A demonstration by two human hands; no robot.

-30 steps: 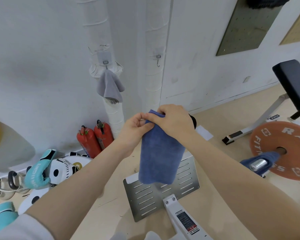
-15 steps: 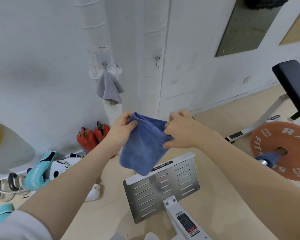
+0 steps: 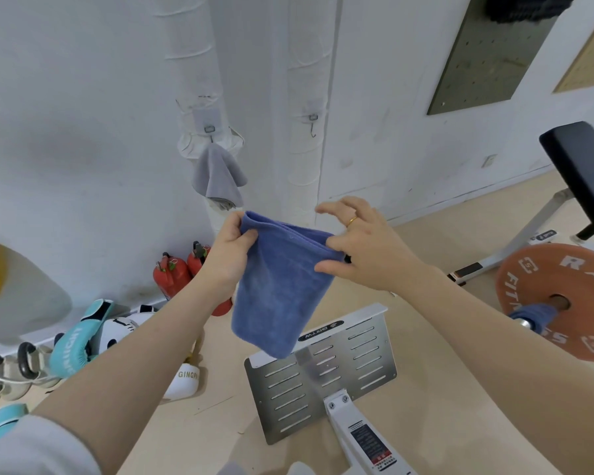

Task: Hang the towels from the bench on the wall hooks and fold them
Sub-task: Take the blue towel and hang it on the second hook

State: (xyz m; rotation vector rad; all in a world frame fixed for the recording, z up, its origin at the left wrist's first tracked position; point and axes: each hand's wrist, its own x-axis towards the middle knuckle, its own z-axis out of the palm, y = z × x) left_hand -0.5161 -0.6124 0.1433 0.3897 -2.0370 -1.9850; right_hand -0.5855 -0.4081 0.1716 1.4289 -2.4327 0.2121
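A folded blue towel (image 3: pixel 277 286) hangs in the air between my hands, in front of the wall. My left hand (image 3: pixel 229 250) grips its top left corner. My right hand (image 3: pixel 360 248) pinches the top right edge with thumb and forefinger, the other fingers spread. A grey towel (image 3: pixel 217 176) hangs bunched on the left wall hook (image 3: pixel 209 129) on a white wrapped pipe. The right wall hook (image 3: pixel 312 123), on the second pipe, is bare. Part of the black bench pad (image 3: pixel 583 166) shows at the right edge.
On the floor below stand a slotted metal footplate (image 3: pixel 326 382), two red fire extinguishers (image 3: pixel 172 274), boxing gloves (image 3: pixel 72 341) and kettlebells (image 3: pixel 0 375) at the left. An orange weight plate (image 3: pixel 559 299) with a blue-wrapped bar end sits at the right.
My hands, together at the towel's top a second ago, have moved apart and spread its top edge wide. The towel has risen slightly toward the wall.
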